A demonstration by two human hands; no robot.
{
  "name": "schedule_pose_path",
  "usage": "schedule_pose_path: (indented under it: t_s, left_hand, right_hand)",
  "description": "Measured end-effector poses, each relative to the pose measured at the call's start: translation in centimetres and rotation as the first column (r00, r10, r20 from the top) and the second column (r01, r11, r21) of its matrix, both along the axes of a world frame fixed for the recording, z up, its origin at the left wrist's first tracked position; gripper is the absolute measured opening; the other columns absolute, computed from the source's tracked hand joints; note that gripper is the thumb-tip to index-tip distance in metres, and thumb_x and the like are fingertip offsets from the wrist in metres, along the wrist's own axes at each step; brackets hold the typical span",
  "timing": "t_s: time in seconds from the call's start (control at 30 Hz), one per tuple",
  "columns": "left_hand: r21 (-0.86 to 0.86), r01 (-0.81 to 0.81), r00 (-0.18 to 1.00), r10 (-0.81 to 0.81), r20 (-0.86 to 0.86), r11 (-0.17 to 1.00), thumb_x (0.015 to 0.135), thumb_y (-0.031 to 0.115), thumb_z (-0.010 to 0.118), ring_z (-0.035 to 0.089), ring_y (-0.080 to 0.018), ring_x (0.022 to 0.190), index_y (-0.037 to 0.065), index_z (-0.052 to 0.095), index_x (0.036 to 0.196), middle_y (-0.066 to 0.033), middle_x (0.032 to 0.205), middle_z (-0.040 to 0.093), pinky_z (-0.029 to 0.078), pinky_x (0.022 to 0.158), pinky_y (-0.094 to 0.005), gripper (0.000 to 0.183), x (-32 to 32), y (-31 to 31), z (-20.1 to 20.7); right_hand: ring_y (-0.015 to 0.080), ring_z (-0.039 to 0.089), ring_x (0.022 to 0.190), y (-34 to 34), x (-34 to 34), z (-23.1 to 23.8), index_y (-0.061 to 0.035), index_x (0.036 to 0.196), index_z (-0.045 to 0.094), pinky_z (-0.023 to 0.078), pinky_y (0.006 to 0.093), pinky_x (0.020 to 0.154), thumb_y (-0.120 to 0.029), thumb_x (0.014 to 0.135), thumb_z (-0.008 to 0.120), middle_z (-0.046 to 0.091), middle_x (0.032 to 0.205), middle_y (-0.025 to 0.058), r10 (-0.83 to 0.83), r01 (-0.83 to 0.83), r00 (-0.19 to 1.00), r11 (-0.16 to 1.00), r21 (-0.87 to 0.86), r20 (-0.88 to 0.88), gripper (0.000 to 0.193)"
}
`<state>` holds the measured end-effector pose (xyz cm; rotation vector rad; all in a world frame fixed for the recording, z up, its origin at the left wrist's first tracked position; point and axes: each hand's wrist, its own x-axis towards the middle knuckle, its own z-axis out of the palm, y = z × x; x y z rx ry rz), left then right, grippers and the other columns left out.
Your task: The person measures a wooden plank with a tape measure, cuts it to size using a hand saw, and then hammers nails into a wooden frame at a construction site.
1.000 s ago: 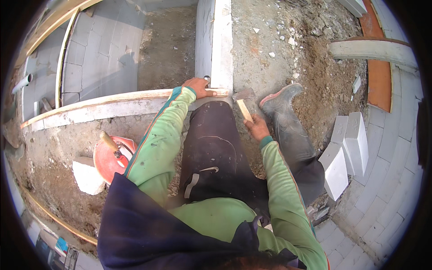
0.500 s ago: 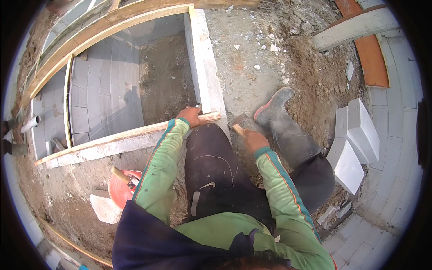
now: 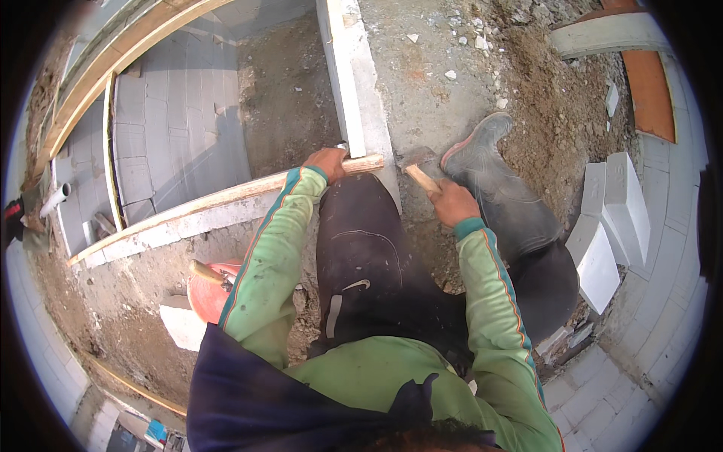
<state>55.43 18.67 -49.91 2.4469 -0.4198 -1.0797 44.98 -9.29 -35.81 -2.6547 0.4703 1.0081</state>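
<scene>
My left hand (image 3: 327, 163) is closed round the end of a long wooden strip (image 3: 226, 197), which lies along the top of a low block wall (image 3: 188, 224). Something small and pale shows by its fingertips, too small to name. My right hand (image 3: 454, 203) grips a wooden-handled tool (image 3: 423, 178) with a flat grey head, held just right of the corner, beside my boot. The head is blurred against the ground, so its exact kind is unclear. At the corner, an upright board (image 3: 345, 83) runs away from me along the other wall.
White blocks (image 3: 595, 256) are stacked at the right. A red bowl (image 3: 211, 290) with a wooden-handled tool in it sits at the left by a broken block (image 3: 181, 324). A grey pipe (image 3: 55, 200) sticks out at far left. My boot (image 3: 501, 173) stands on rubble-strewn soil.
My right hand and its tool have moved slightly up and right. My left hand stays on the wooden strip's end. The whole view has shifted a little.
</scene>
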Motion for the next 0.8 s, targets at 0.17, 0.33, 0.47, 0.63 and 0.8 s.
schedule_pose_path:
  t_s: [0.17, 0.33, 0.47, 0.63, 0.8]
  left_hand:
    - [-0.088, 0.038, 0.993, -0.047, -0.109, 0.995, 0.079, 0.024, 0.072, 0.065, -0.0389, 0.115, 0.008, 0.067, 0.120, -0.0204, 0.120, 0.069, 0.051, 0.096, -0.0479, 0.044, 0.9, -1.2, -1.1]
    - [-0.085, 0.025, 0.991, -0.037, -0.132, 0.996, 0.081, 0.017, 0.066, 0.065, -0.0395, 0.114, 0.006, 0.066, 0.122, -0.0207, 0.120, 0.069, 0.051, 0.096, -0.0483, 0.042, 0.6, -0.6, -1.7]
    - [-0.083, 0.059, 0.988, -0.070, -0.138, 0.995, 0.081, 0.014, 0.063, 0.064, -0.0395, 0.115, 0.006, 0.066, 0.124, -0.0216, 0.119, 0.069, 0.051, 0.097, -0.0479, 0.044, 0.7, -0.2, -0.7]
    - [-0.132, 0.019, 0.996, -0.030, -0.085, 0.991, 0.077, 0.013, 0.065, 0.066, -0.0421, 0.108, 0.004, 0.068, 0.120, -0.0242, 0.111, 0.070, 0.052, 0.092, -0.0503, 0.044, 0.5, -0.7, 0.1]
    - [-0.159, 0.028, 0.995, -0.043, -0.092, 0.987, 0.077, 0.021, 0.072, 0.067, -0.0403, 0.109, 0.004, 0.068, 0.122, -0.0228, 0.113, 0.071, 0.052, 0.093, -0.0491, 0.048, 0.6, -0.5, -1.1]
  right_hand:
    - [0.0424, 0.067, 0.093, 2.0, 6.5, 3.4, -0.0095, 0.128, 0.061, 0.053, 0.0522, 0.082, -0.020, 0.092, 0.063, 0.069, 0.097, 0.0194, 0.287, -0.356, 0.815, 0.933, 0.045, 0.504, 0.037]
    - [0.0361, 0.071, 0.086, 10.6, 18.1, 6.2, -0.0174, 0.128, 0.064, 0.057, 0.0486, 0.072, -0.015, 0.093, 0.059, 0.070, 0.088, 0.0153, 0.764, -0.755, 0.472, 0.608, -0.246, 0.440, 0.035]
    - [0.0329, 0.073, 0.090, 18.3, 21.7, 5.3, -0.0158, 0.120, 0.069, 0.060, 0.0482, 0.072, -0.012, 0.091, 0.060, 0.073, 0.091, 0.0146, 0.903, -0.864, 0.354, 0.415, -0.286, 0.243, 0.030]
    - [0.0310, 0.074, 0.093, 20.3, 22.7, 1.7, -0.0149, 0.116, 0.071, 0.061, 0.0472, 0.074, -0.010, 0.089, 0.063, 0.075, 0.096, 0.0133, 0.956, -0.941, 0.228, 0.168, -0.294, -0.184, 0.029]
    - [0.0326, 0.074, 0.094, 21.4, 22.8, 2.6, -0.0101, 0.108, 0.075, 0.061, 0.0455, 0.077, -0.010, 0.085, 0.066, 0.075, 0.101, 0.0128, 0.966, -0.924, 0.240, 0.258, -0.282, 0.098, 0.024]
